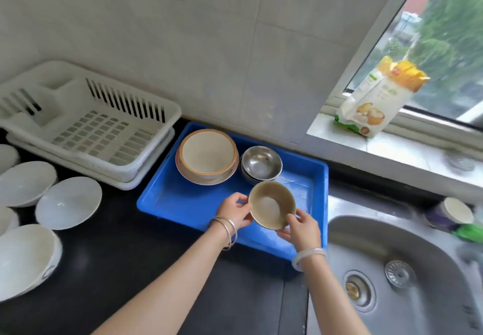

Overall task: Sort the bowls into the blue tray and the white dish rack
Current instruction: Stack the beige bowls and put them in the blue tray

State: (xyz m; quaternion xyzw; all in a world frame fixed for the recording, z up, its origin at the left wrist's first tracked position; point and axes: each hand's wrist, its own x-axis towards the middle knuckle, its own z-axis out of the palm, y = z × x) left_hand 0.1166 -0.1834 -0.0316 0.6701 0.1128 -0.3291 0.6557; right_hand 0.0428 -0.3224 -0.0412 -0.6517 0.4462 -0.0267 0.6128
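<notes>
A small olive-brown bowl (271, 204) hangs tilted over the blue tray (183, 201). My left hand (235, 210) grips its left rim and my right hand (300, 227) grips its lower right rim. Inside the tray, at the back, sit a stack of large beige bowls with orange rims (207, 155) and a stack of steel bowls (261, 163). The white dish rack (86, 122) stands to the tray's left with nothing in it. Several white bowls (68, 202) lie on the black counter at the far left.
A steel sink (407, 277) with two drains lies to the right. A cup and a green sponge (467, 231) sit on its far edge. A yellow and white bag (379, 99) leans on the window sill. The tiled wall rises behind the tray.
</notes>
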